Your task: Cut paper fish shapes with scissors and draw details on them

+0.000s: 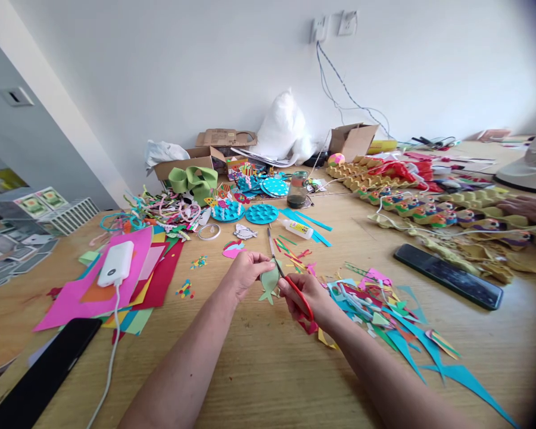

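My left hand (pixel 249 273) pinches a light green paper fish (pixel 269 282) with a forked tail pointing toward me. In my right hand (pixel 311 298) is a pair of scissors (pixel 300 296) with red handles, its blades pointing away from me. The blades lie along the fish's right edge; whether they bite into the paper I cannot tell. Beyond my hands lie a pink paper fish shape (pixel 233 249), a fish cutout with dark outlines (pixel 245 232) and a glue bottle (pixel 298 228) on its side.
Paper scraps (pixel 384 310) spread to my right beside a black phone (pixel 449 276). Coloured sheets (pixel 165 274) and a white power bank (pixel 117 263) lie left. Blue decorated plates (pixel 261 213) and a glass jar (pixel 297 189) stand behind. Another person's hand (pixel 529 208) rests near painted egg cartons (pixel 442 211).
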The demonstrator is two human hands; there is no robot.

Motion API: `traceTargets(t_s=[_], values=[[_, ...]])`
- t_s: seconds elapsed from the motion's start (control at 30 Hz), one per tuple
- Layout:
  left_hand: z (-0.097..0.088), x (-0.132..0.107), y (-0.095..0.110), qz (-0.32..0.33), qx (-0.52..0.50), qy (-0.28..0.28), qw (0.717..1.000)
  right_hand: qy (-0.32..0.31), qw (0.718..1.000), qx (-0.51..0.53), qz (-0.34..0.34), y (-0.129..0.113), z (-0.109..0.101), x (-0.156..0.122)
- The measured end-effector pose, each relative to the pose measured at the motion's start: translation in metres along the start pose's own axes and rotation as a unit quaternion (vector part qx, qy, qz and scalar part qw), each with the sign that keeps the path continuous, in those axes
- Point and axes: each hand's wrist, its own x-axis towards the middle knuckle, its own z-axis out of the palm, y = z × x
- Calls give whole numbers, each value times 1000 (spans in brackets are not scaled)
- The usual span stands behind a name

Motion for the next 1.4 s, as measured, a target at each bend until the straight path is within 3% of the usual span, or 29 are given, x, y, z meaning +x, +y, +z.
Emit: traceTargets(t_s=[1.4], values=[[-2,-1,0,-4,-8,-10,1000,2,1000,19,-5,1,1,1]])
